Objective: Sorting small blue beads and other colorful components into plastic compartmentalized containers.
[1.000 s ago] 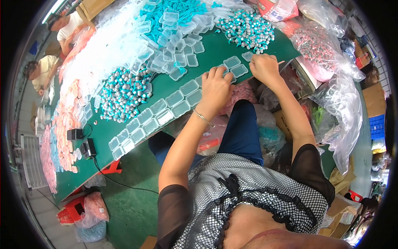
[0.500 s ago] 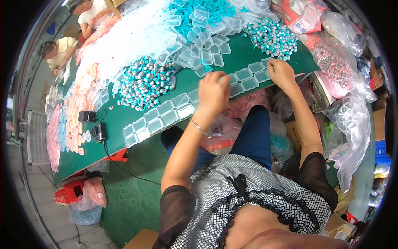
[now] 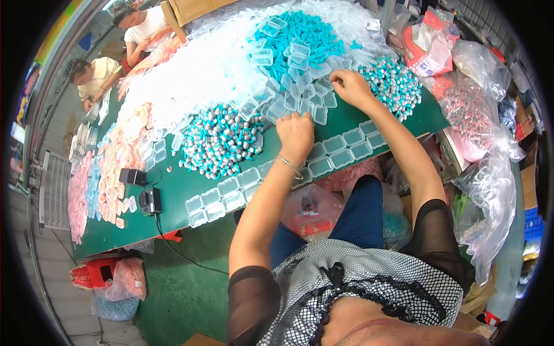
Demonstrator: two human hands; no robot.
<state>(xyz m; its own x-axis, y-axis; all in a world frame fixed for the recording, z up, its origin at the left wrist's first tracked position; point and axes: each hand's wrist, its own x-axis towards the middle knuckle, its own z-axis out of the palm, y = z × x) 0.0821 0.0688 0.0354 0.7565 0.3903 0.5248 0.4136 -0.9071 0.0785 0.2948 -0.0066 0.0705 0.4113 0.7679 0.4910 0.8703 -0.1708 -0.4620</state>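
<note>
Item, grip: my left hand [image 3: 295, 134] lay knuckles-up on the loose clear plastic boxes [image 3: 288, 101], fingers curled into them; whether it had one pinched I could not tell. My right hand [image 3: 350, 87] reached further out to the same scatter, fingertips bent at the edge of the teal-and-silver pile [image 3: 389, 83]; its hold was likewise hidden.

Item, row: open boxes [image 3: 340, 151] stood side by side along the near edge of the green table [image 3: 173, 196].

Item, second teal-and-silver heap [image 3: 219, 138], left of my left hand.

Step, as I judged it: fetching another box for the row. Next called for lifting one clear and setting it beside the last.
</note>
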